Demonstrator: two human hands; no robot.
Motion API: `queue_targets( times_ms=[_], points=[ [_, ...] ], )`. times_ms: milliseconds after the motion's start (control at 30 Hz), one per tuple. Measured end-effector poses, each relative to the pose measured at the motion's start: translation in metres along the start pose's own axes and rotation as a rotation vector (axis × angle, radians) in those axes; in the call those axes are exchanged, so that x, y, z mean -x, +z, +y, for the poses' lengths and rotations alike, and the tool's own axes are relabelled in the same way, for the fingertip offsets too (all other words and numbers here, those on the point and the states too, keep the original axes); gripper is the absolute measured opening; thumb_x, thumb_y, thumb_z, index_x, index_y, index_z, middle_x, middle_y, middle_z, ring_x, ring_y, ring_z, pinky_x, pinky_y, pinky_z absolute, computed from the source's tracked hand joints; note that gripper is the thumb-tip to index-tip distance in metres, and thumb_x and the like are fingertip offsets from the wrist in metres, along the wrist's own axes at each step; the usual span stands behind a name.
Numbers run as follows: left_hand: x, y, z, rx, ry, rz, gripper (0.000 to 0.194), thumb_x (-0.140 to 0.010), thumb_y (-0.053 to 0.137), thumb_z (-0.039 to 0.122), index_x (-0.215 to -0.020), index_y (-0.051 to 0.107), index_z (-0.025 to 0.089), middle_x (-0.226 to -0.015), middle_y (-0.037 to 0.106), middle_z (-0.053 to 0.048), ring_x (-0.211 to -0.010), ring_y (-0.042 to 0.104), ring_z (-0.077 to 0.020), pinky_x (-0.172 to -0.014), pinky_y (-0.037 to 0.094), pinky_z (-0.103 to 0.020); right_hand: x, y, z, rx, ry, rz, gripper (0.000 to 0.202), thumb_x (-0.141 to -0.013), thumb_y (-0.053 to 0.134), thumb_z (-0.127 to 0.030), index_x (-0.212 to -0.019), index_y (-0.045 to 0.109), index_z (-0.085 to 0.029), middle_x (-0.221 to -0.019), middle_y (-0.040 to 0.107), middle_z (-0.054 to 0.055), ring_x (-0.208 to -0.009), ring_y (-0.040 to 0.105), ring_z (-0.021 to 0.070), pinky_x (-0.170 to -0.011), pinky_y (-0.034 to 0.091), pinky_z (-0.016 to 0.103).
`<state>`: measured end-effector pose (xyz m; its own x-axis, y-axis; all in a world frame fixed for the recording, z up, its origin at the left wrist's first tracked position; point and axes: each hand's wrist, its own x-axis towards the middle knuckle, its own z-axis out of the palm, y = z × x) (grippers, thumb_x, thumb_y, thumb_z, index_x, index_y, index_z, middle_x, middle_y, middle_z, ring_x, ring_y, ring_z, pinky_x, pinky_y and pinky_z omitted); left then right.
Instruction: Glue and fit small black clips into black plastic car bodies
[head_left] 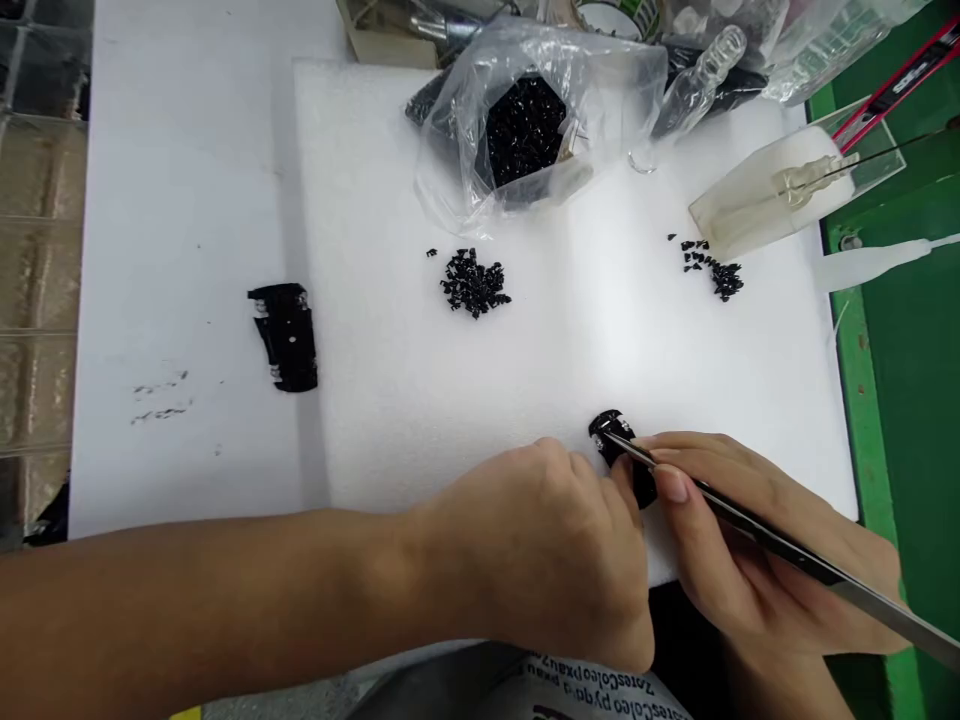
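Observation:
My left hand [547, 550] is closed, with its fingertips pressed against a small black curved piece [609, 424] that has silvery white patches near its end. Most of this piece is hidden by the fingers. Closed round a pair of black and silver tweezers [757, 525], my right hand [780, 550] rests just to the right. The fine metal tip touches or lies just over the black piece; whether it pinches anything is too small to tell. A similar black piece [291, 338] with pale corner patches lies at the left, apart from both hands.
White foam sheet [390, 400] carries a pile of black bits [474, 285] and a smaller pile [726, 280]. Behind stands an open plastic bag [457, 150] of black bits. A whitish needle-tipped bottle [742, 205], a red-black tool [896, 85] and a green edge [870, 390] are at right.

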<state>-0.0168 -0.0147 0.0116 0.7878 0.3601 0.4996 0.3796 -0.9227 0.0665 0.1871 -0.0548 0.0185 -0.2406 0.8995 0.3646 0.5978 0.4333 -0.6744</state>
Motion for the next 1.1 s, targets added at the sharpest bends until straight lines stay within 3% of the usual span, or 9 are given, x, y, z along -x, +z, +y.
queue_targets(
  times_ms=[133, 533, 667, 767, 900, 1100],
  points=[
    [0.0, 0.0, -0.001, 0.043, -0.003, -0.014, 0.021, -0.08, 0.066, 0.013, -0.065, 0.053, 0.018, -0.053, 0.048, 0.002, -0.045, 0.034, -0.011, -0.041, 0.023, -0.028, 0.002, 0.001, -0.001, 0.021, -0.027, 0.005, 0.066, -0.085, 0.078, 0.006, -0.141, 0.074, -0.027, -0.116, 0.082, 0.006, -0.097, 0.081, 0.03, -0.075, 0.073, 0.048],
    [0.0, 0.0, -0.004, 0.072, 0.029, -0.028, 0.021, -0.083, 0.063, 0.012, -0.066, 0.053, 0.02, -0.053, 0.047, 0.002, -0.044, 0.035, -0.0123, -0.04, 0.023, -0.03, 0.002, 0.004, -0.002, 0.032, -0.071, 0.011, 0.059, -0.082, 0.081, 0.006, -0.135, 0.077, -0.02, -0.112, 0.082, 0.006, -0.096, 0.081, 0.031, -0.077, 0.074, 0.049],
    [0.0, -0.001, -0.004, 0.06, 0.022, -0.026, 0.019, -0.087, 0.068, 0.013, -0.07, 0.063, 0.015, -0.054, 0.053, 0.001, -0.043, 0.039, -0.0125, -0.038, 0.026, -0.029, -0.002, 0.0, -0.002, 0.001, 0.04, 0.05, 0.058, -0.087, 0.079, 0.001, -0.137, 0.077, -0.029, -0.115, 0.083, 0.003, -0.096, 0.082, 0.0314, -0.078, 0.073, 0.051],
    [0.0, -0.001, -0.004, 0.061, 0.017, -0.038, 0.018, -0.09, 0.071, 0.012, -0.072, 0.069, 0.012, -0.054, 0.054, 0.001, -0.044, 0.043, -0.0127, -0.037, 0.028, -0.029, -0.011, -0.005, 0.003, -0.107, 0.155, -0.009, 0.046, -0.092, 0.078, -0.006, -0.131, 0.08, -0.031, -0.12, 0.083, 0.003, -0.103, 0.081, 0.0326, -0.084, 0.072, 0.053],
    [-0.001, -0.001, -0.005, 0.078, 0.008, -0.058, 0.019, -0.091, 0.072, 0.012, -0.072, 0.071, 0.01, -0.054, 0.053, 0.001, -0.043, 0.043, -0.0117, -0.036, 0.028, -0.027, -0.021, -0.009, 0.013, -0.212, 0.147, -0.051, 0.039, -0.091, 0.082, -0.006, -0.122, 0.084, -0.028, -0.115, 0.084, 0.005, -0.102, 0.082, 0.0329, -0.082, 0.072, 0.052],
    [-0.001, 0.0, -0.005, 0.092, 0.013, -0.045, 0.016, -0.09, 0.073, 0.013, -0.075, 0.074, 0.009, -0.053, 0.053, 0.001, -0.042, 0.043, -0.0127, -0.036, 0.028, -0.028, -0.018, -0.009, 0.016, -0.197, 0.109, -0.088, 0.043, -0.091, 0.08, -0.004, -0.126, 0.083, -0.028, -0.118, 0.083, 0.005, -0.106, 0.081, 0.033, -0.084, 0.072, 0.053]
  ],
)
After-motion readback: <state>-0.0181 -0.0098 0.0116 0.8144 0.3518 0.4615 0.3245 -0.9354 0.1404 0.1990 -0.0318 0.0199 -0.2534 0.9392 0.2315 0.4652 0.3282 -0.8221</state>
